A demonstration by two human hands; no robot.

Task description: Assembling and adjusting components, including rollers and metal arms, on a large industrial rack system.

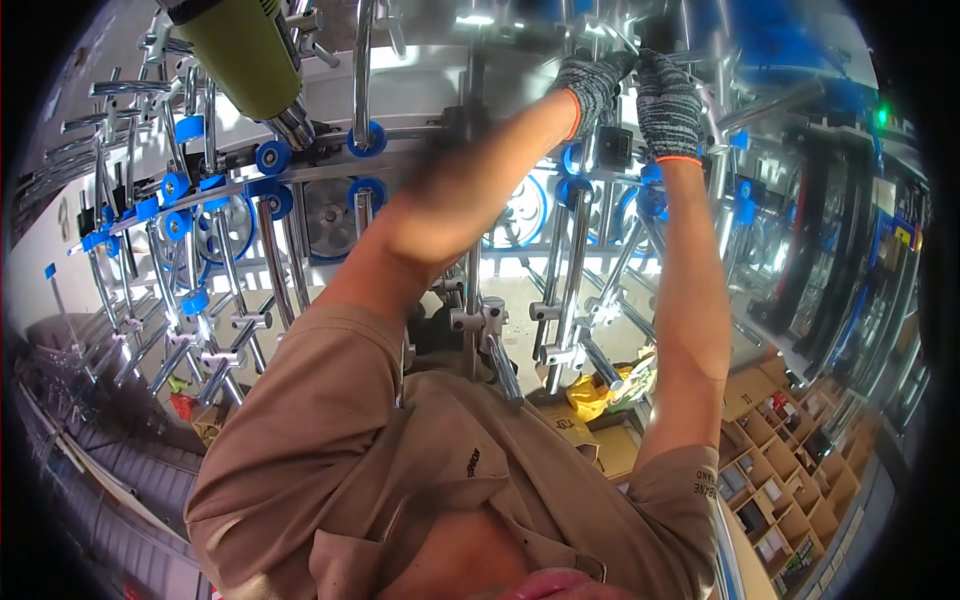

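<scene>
Both arms reach far forward among chrome rods and blue rollers. My left hand, in a grey-black knit glove with an orange cuff, has its fingers curled together at the top of the view. Beside it my right hand, gloved alike, is closed with its fingers bent toward the left one. A thin bright metal piece shows just beyond the fingertips; what the fingers grip is hidden. Below the left hand stands a small black block on the metal rail.
An olive-green cylindrical body hangs at upper left. Blue-rimmed wheels and chrome rods with clamps crowd around my arms. A divided cardboard box stands at lower right, a yellow bag nearby. A green light glows at right.
</scene>
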